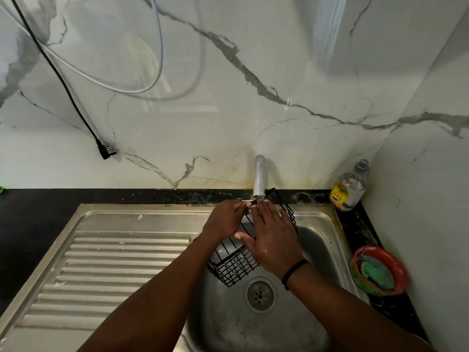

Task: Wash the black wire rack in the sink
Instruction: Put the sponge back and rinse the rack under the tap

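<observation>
the black wire rack (234,262) is held tilted over the basin of the steel sink (317,240), its far end up under the tap (259,177) and its near end above the drain (260,293). the left hand (224,219) has its grip clenched on the rack's upper left edge. the right hand (272,237) lies flat on the rack with fingers spread, its grip released. a soap bottle (349,188) and a red bowl (379,270) stand on the dark desk (30,219) right of the sink
</observation>
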